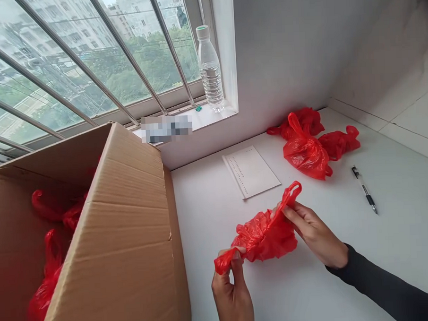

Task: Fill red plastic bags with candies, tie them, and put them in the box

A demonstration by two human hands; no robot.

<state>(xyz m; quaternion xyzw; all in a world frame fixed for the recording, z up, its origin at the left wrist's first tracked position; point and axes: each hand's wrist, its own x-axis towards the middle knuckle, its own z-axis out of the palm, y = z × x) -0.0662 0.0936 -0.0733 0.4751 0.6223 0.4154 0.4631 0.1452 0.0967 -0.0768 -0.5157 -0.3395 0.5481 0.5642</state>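
A crumpled red plastic bag (265, 236) is stretched between my two hands above the white tabletop (208, 198). My left hand (234, 289) pinches one handle of the bag between thumb and fingers. The other handle loop is gripped by my right hand (312, 229), and its top sticks up past the fingers. The bag is gathered at its middle, and what it contains cannot be seen. Behind it on the table lies a white notebook (255, 173) with small print along one side. More red plastic bags (306, 151), bunched together, rest near the wall.
On the left stands an open cardboard box (132, 240) with several red bags (45, 291) inside. A black-and-clear pen (364, 190) lies at the right. The windowsill holds a water bottle (210, 73) and a small green piece (198, 108); metal bars cross the window.
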